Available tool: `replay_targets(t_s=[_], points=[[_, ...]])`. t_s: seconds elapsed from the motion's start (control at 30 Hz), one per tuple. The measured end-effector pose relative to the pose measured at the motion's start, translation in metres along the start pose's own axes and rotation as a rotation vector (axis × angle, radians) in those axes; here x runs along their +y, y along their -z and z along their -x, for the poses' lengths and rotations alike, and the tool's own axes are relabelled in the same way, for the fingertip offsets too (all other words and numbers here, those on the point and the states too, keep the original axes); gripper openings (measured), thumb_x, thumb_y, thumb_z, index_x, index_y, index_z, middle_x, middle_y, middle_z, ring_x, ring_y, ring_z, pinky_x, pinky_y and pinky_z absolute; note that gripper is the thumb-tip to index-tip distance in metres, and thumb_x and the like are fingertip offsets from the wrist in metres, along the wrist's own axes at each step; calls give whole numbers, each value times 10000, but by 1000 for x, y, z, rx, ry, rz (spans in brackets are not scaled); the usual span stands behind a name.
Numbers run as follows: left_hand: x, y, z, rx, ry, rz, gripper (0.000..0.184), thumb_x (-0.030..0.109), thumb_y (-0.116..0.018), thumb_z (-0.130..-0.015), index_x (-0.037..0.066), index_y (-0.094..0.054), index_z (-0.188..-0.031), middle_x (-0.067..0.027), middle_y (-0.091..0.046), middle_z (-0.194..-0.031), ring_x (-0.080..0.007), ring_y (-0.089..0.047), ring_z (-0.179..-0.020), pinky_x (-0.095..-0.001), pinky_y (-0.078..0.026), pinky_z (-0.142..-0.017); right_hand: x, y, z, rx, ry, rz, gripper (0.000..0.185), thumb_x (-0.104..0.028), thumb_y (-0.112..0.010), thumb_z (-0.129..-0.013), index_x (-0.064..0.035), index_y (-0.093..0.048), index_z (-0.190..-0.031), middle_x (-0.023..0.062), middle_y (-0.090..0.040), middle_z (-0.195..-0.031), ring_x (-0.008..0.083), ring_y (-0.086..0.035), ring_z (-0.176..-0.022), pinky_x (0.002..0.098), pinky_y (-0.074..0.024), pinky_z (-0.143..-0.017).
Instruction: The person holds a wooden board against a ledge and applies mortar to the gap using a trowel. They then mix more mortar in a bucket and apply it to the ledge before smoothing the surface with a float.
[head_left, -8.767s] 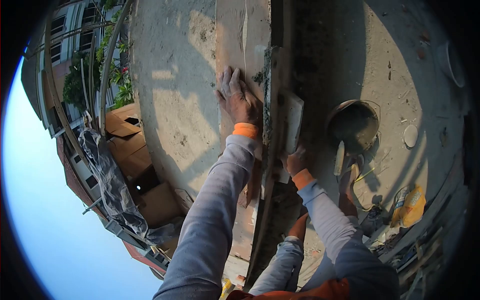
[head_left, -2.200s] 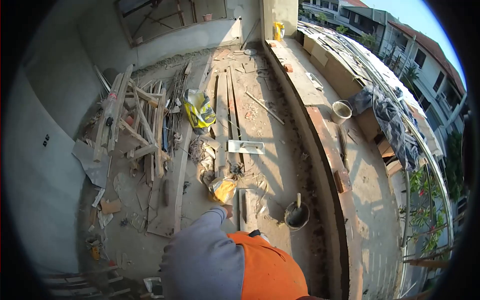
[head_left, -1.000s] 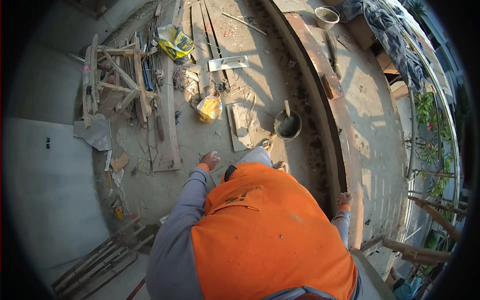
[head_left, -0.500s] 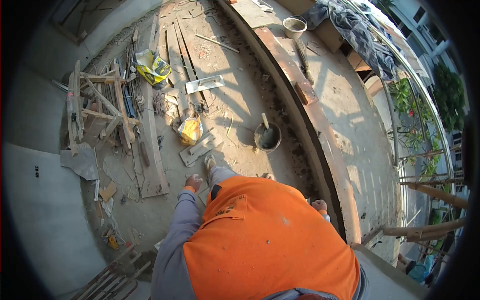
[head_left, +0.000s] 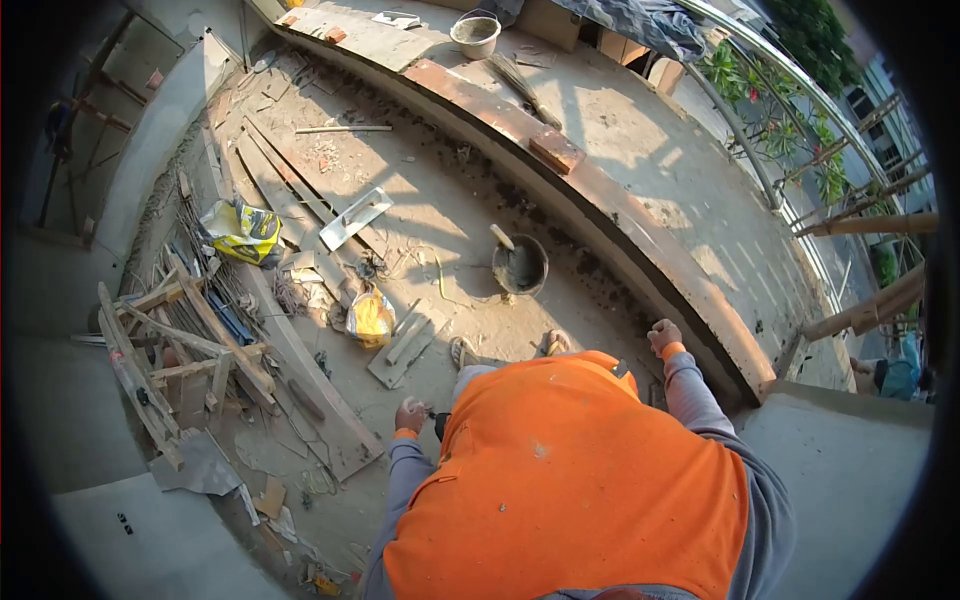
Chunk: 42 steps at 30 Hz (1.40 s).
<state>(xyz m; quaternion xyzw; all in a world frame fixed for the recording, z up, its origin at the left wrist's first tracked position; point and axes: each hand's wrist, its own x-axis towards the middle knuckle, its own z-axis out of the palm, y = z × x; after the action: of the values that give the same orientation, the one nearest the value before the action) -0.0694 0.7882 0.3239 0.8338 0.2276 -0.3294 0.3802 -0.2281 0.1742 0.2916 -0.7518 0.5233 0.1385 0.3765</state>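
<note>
Right hand (head_left: 663,336): fingers curled inward, beside the inner side of the low wall (head_left: 680,258); whether it touches the wall, or holds anything, cannot be told.
Left hand (head_left: 410,416): loosely curled above the floor, between the orange vest (head_left: 560,480) and the long plank (head_left: 325,425); the inside of its grip is hidden.
Sandalled feet: on the floor, ahead of the vest.
Flat board (head_left: 408,362): on the floor ahead of the left hand, a narrow wooden bar lying along it.
Mortar bucket (head_left: 520,268): dark, standing near the wall, a pale handle (head_left: 502,237) leaning out.
Orange-yellow bag (head_left: 370,320): crumpled, just beside the board.
White float (head_left: 356,218): farther off, lying across planks.
Wall top: a brick (head_left: 556,152) rests there.
Beyond the wall: a stick broom (head_left: 526,92) and a white bucket (head_left: 475,36).
</note>
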Motion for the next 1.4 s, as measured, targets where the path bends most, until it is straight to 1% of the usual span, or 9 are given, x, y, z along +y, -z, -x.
replay_targets(t_s=[0.13, 0.27, 0.4, 0.47, 0.73, 0.8, 1.03, 1.2, 1.4], points=[[-110, 18, -88, -10, -95, 40, 492, 247, -594, -853, -27, -516, -1253, -185, -618, -1146, -298, -595, -1053, -353, -454, -897, -25, -41, 31, 1, 15, 26, 182, -157, -642, -746, -66, -612, -901, 141, -661, -863, 284, -643, -844, 362, -502, -745], [-112, 65, -101, -18, -158, -179, 480, 238, -601, -837, -30, -532, -1229, -180, -628, -1111, -264, -623, -974, -341, -479, -850, -49, -74, 75, 22, 78, 136, 193, -165, -626, -751, -70, -621, -919, 158, -664, -902, 300, -638, -880, 363, -497, -777], [-89, 110, -121, -59, -11, -164, 463, 195, -608, -844, -28, -518, -1240, -161, -634, -1059, -206, -633, -849, -312, -505, -744, -69, -88, 117, 59, 53, 135, 186, -158, -607, -760, -81, -625, -929, 165, -663, -912, 310, -636, -894, 368, -494, -785], [-101, 126, -161, -63, 3, 108, 464, 140, -615, -847, -25, -493, -1263, -137, -633, -1013, -151, -609, -755, -276, -499, -654, -67, -93, 131, 104, 40, 124, 187, -157, -603, -762, -80, -625, -932, 165, -663, -913, 310, -636, -895, 368, -494, -786], [-62, 155, -256, -195, -277, -13, 518, 124, -622, -854, -69, -432, -1296, -165, -588, -1129, -169, -610, -842, -265, -518, -680, -29, -123, 211, 194, -182, -30, 203, -141, -595, -742, -76, -628, -931, 162, -666, -904, 308, -643, -864, 355, -498, -769], [-36, 151, -259, -155, -340, 36, 514, 210, -615, -837, -84, -486, -1239, -136, -631, -1024, -161, -597, -867, -274, -484, -758, -12, -135, 223, 151, -298, -7, 205, -148, -610, -725, -83, -635, -918, 162, -669, -895, 307, -647, -860, 351, -501, -765], [38, 117, -234, -214, -464, 33, 488, 209, -592, -859, -68, -485, -1247, -144, -628, -1062, -180, -604, -948, -292, -474, -835, 27, -139, 192, 151, -324, 109, 176, -154, -641, -712, -71, -654, -867, 139, -679, -845, 278, -661, -801, 351, -516, -728], [107, 80, -160, -295, -619, -75, 514, 247, -599, -866, -15, -469, -1288, -210, -588, -1206, -242, -610, -1055, -324, -465, -905, -62, -117, 144, 200, -59, 31, 191, -199, -670, -710, -71, -663, -851, 127, -673, -816, 248, -656, -791, 334, -513, -720], [212, 37, -91, -272, -785, -157, 625, 284, -661, -821, 1, -424, -1325, -222, -551, -1244, -284, -580, -1101, -348, -466, -922, -274, -104, 144, -112, 773, -217, 270, -268, -690, -813, -54, -673, -978, 124, -650, -903, 238, -642, -790, 332, -510, -708]])
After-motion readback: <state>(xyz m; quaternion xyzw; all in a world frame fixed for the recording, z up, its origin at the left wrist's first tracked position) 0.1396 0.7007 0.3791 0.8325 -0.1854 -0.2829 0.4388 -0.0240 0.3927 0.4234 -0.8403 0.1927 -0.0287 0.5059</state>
